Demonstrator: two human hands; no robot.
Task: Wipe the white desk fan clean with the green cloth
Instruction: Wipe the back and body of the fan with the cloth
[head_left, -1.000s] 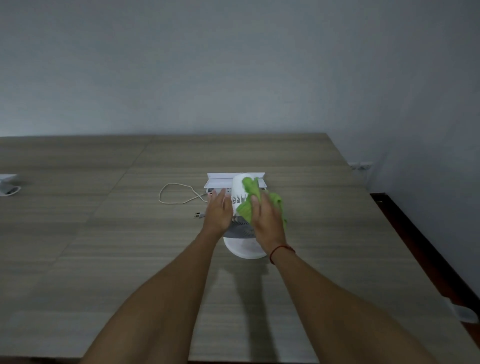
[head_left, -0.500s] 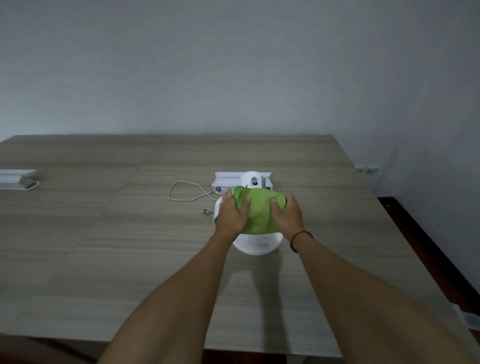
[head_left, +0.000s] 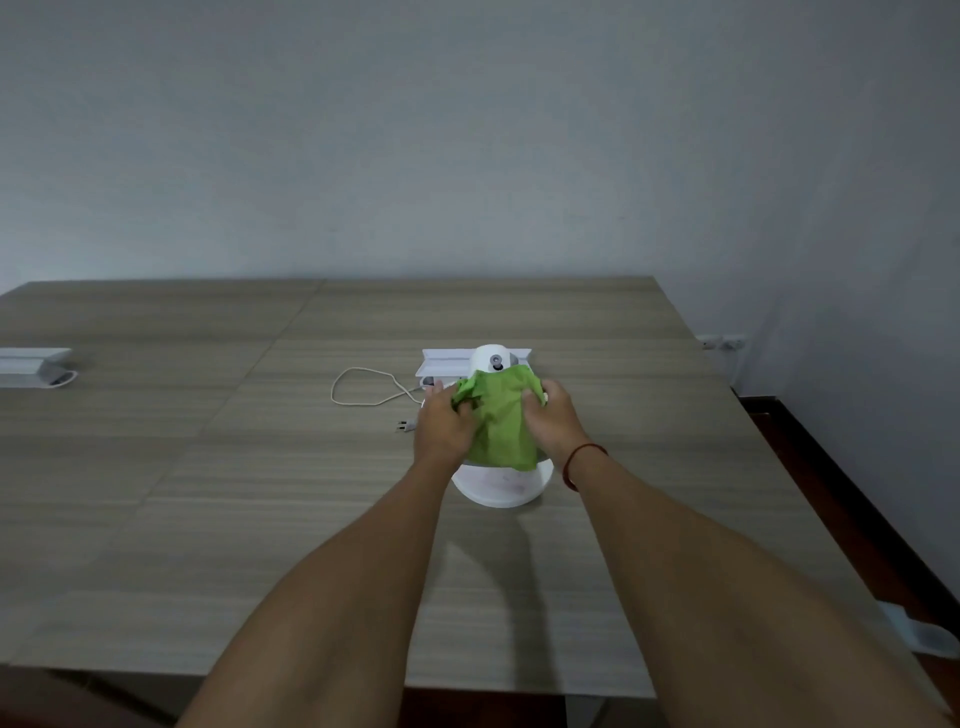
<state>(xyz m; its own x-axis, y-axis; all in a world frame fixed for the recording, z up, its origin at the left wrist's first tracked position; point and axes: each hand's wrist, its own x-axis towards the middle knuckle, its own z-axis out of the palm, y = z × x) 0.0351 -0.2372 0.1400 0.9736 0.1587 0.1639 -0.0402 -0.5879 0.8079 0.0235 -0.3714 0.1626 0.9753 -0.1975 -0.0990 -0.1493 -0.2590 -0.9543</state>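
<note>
Both hands, left hand (head_left: 443, 427) and right hand (head_left: 555, 420), grip the green cloth (head_left: 500, 422) over the fan (head_left: 501, 486).

Dim, flat light; white desk fan (head_left: 500, 488) casts a soft shadow toward the viewer; edges seem slightly bowed.

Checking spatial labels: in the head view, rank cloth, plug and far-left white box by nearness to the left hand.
1. The cloth, gripped by the left hand itself.
2. The plug, lying just left of that hand.
3. The white box, far off at the left edge.
</note>
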